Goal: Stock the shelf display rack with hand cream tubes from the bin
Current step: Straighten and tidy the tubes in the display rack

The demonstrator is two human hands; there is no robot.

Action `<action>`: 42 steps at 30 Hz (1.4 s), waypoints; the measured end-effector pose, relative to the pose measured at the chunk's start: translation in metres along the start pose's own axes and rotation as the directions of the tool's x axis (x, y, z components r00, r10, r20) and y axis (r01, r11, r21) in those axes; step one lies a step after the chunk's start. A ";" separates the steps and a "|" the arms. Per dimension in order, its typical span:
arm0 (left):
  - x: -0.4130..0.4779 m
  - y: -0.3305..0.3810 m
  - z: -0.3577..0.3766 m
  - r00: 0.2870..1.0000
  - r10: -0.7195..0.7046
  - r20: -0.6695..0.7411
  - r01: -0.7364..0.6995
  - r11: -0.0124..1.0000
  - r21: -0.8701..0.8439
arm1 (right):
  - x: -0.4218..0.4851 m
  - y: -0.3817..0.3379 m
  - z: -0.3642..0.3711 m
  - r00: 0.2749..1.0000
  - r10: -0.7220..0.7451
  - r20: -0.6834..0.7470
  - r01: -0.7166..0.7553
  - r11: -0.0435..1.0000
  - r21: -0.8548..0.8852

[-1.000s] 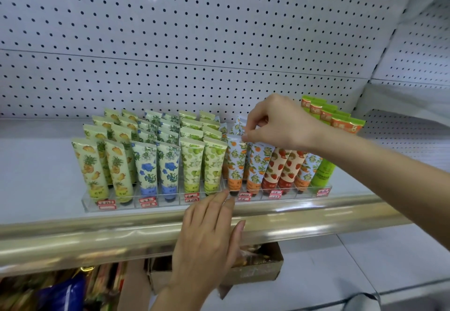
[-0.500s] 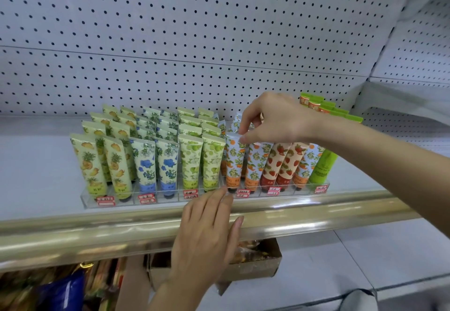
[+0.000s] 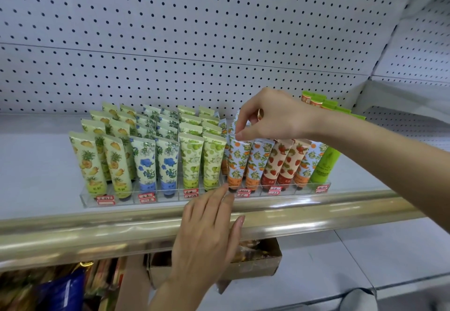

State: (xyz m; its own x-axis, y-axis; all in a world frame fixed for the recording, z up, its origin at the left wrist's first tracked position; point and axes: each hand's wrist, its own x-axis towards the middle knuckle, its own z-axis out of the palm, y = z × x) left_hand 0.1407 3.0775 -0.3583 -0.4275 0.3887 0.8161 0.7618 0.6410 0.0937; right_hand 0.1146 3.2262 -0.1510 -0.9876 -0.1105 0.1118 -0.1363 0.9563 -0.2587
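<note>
1. Nearest you, under the shelf, the cardboard bin (image 3: pixel 263 264) is half hidden by your left wrist and the gold shelf rail (image 3: pixel 97 225). Its contents are too blurred to make out.
2. Your left hand (image 3: pixel 207 237) has crept up from the rail over the last second. Its fingers are straight and close together, holding nothing, with the tips now at the front wall of the clear rack (image 3: pixel 170 197). It looks like it is steadying the rack.
3. Your right hand (image 3: pixel 277 118) has barely shifted. Thumb and forefinger still pinch the crimped top of the orange-blossom tube (image 3: pixel 237 162), which stands cap-down at the front of its lane. That suggests final seating rather than a fresh placement.
4. Every front slot shows a tube, so stocking seems nearly done.
5. Your right hand and forearm cover the lanes behind, so you cannot tell whether they are full.
</note>
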 end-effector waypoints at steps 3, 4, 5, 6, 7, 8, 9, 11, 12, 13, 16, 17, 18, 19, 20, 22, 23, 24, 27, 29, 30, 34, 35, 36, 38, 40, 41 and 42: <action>-0.001 0.000 0.000 1.000 -0.009 0.008 0.009 1.000 -0.009 | 0.002 0.002 -0.004 1.000 -0.004 -0.016 0.004 1.000 0.024; -0.001 0.000 0.000 1.000 -0.010 0.010 0.010 1.000 -0.011 | 0.005 0.003 -0.008 0.999 -0.001 -0.033 0.002 0.999 0.039; 0.000 0.000 0.000 1.000 -0.010 0.011 0.010 1.000 -0.012 | 0.008 0.005 -0.012 0.999 0.002 -0.054 0.001 0.999 0.052; 0.000 0.000 -0.001 1.000 -0.009 0.009 0.010 1.000 -0.010 | 0.012 0.006 -0.016 0.997 0.003 -0.072 0.000 0.999 0.054; 0.001 0.000 -0.001 1.000 -0.011 0.007 0.011 1.000 -0.008 | 0.017 0.007 -0.019 0.997 0.002 -0.084 0.001 0.999 0.039; 0.002 0.000 -0.001 1.000 -0.015 0.007 0.015 1.000 -0.008 | 0.022 0.007 -0.020 0.996 -0.001 -0.088 0.002 1.000 0.012; 0.002 0.000 -0.001 1.000 -0.019 0.010 0.019 1.000 -0.008 | 0.027 0.007 -0.021 0.996 -0.004 -0.088 0.002 1.000 -0.014; 0.003 0.001 -0.001 1.000 -0.025 0.019 0.026 1.000 -0.013 | 0.037 0.006 -0.019 0.997 -0.006 -0.077 0.002 0.999 -0.049; 0.003 0.001 0.000 0.999 -0.030 0.019 0.030 0.999 -0.019 | 0.042 0.006 -0.018 0.998 -0.002 -0.071 -0.003 0.998 -0.057; 0.003 0.001 0.000 0.999 -0.034 0.019 0.035 0.999 -0.027 | 0.047 0.006 -0.016 0.998 0.007 -0.061 -0.010 0.998 -0.058; 0.004 0.001 0.000 0.999 -0.042 0.016 0.043 0.998 -0.037 | 0.059 0.007 -0.008 0.999 0.040 -0.022 -0.040 0.998 -0.040; 0.004 0.001 0.000 0.999 -0.043 0.017 0.043 0.998 -0.036 | 0.062 0.007 -0.006 0.999 0.051 -0.019 -0.052 0.998 -0.037; 0.004 0.001 0.000 0.999 -0.044 0.018 0.045 0.998 -0.037 | 0.064 0.008 -0.003 0.998 0.062 -0.018 -0.062 0.998 -0.033; 0.004 0.000 -0.001 0.999 -0.047 0.021 0.048 0.998 -0.041 | 0.066 0.009 0.000 0.998 0.068 -0.018 -0.069 0.997 -0.024; 0.004 0.000 -0.001 0.999 -0.050 0.023 0.051 0.998 -0.047 | 0.068 0.010 0.002 0.997 0.071 -0.016 -0.071 0.997 -0.012; 0.004 0.000 -0.001 0.998 -0.051 0.025 0.052 0.997 -0.057 | 0.070 0.010 0.005 0.997 0.074 -0.007 -0.074 0.997 0.002; 0.004 0.000 -0.001 0.998 -0.050 0.025 0.051 0.997 -0.058 | 0.071 0.010 0.006 0.997 0.076 -0.003 -0.076 0.997 -0.001; 0.004 0.000 -0.001 0.998 -0.050 0.025 0.051 0.997 -0.059 | 0.072 0.010 0.008 0.997 0.079 -0.001 -0.079 0.997 -0.007; 0.004 -0.001 -0.001 0.998 -0.051 0.031 0.053 0.997 -0.056 | 0.074 0.009 0.012 0.996 0.084 0.005 -0.084 0.996 -0.012; 0.003 -0.001 -0.001 0.998 -0.050 0.033 0.051 0.998 -0.046 | 0.075 0.008 0.015 0.996 0.085 0.003 -0.085 0.996 0.002; 0.003 -0.001 -0.001 0.998 -0.049 0.034 0.051 0.998 -0.044 | 0.075 0.008 0.016 0.996 0.086 0.001 -0.086 0.996 0.008; 0.003 -0.001 -0.002 0.998 -0.043 0.040 0.044 0.998 -0.042 | 0.073 0.006 0.015 0.995 0.099 -0.002 -0.099 0.995 -0.005; 0.003 -0.001 -0.003 0.998 -0.042 0.040 0.043 0.998 -0.041 | 0.071 0.006 0.013 0.995 0.102 0.000 -0.102 0.995 -0.010; 0.003 -0.001 -0.002 0.998 -0.043 0.039 0.044 0.998 -0.041 | 0.069 0.006 0.011 0.995 0.104 0.005 -0.104 0.994 -0.014; 0.002 -0.001 -0.002 0.998 -0.048 0.043 0.050 0.998 -0.047 | 0.063 0.005 0.006 0.995 0.099 0.032 -0.098 0.995 -0.025; 0.002 -0.001 -0.002 0.997 -0.052 0.048 0.055 0.997 -0.062 | 0.057 0.006 0.000 0.994 0.090 0.063 -0.087 0.995 -0.046; 0.001 -0.001 -0.002 0.997 -0.054 0.051 0.057 0.996 -0.068 | 0.055 0.006 -0.003 0.993 0.087 0.075 -0.082 0.995 -0.059; 0.001 -0.001 -0.002 0.997 -0.055 0.055 0.058 0.996 -0.071 | 0.053 0.006 -0.005 0.993 0.083 0.086 -0.077 0.995 -0.071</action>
State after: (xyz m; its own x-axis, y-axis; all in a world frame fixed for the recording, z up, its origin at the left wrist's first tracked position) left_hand 0.1405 3.0758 -0.3558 -0.4944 0.3888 0.7775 0.7681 0.6141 0.1814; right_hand 0.0621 3.2271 -0.1415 -0.9985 -0.0540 0.0075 -0.0544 0.9788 -0.1973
